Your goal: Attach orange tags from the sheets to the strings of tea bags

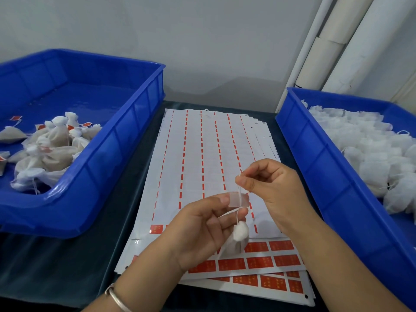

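Over the sheets (202,154) mid-table: my left hand (200,230) pinches a tag (239,199), bag (239,235) dangling below; right hand (270,183) pinches the string (240,194) across it. Left bin (126,140) holds few tagged bags; right bin (319,163) remains heaped. Early, I judge.

1. A blue bin (126,136) with tall walls closes off the left of the frame.
2. A second blue bin (315,154) walls in the right side.
3. Between them lies a flat lane over the sticker sheets (202,149), open toward the wall (202,41) at the top.
4. White pipes (337,41) stand at upper right.
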The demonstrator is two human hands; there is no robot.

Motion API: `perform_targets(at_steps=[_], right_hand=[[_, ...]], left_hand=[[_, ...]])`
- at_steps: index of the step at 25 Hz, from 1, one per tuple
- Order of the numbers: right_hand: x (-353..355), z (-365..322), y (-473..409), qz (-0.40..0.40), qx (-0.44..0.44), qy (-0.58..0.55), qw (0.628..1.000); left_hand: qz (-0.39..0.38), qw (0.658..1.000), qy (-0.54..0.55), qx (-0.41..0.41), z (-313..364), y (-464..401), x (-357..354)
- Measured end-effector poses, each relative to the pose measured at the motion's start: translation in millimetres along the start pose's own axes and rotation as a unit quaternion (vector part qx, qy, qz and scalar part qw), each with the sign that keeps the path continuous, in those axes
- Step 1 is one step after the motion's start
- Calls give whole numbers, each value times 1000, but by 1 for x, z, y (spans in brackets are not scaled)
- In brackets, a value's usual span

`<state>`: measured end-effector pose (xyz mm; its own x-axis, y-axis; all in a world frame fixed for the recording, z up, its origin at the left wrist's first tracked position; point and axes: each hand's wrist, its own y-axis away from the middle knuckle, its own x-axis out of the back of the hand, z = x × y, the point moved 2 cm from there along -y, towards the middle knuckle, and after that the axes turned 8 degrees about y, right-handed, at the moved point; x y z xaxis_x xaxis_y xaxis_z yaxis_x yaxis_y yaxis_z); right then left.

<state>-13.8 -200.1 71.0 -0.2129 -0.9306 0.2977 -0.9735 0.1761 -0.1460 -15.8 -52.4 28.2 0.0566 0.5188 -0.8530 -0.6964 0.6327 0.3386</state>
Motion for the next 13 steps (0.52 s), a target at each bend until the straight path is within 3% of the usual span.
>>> perform_targets(at_steps=[13], right_hand=[[2, -14, 3, -15, 24, -26, 999]], left_hand=[[29, 995, 86, 50, -5, -7, -1]])
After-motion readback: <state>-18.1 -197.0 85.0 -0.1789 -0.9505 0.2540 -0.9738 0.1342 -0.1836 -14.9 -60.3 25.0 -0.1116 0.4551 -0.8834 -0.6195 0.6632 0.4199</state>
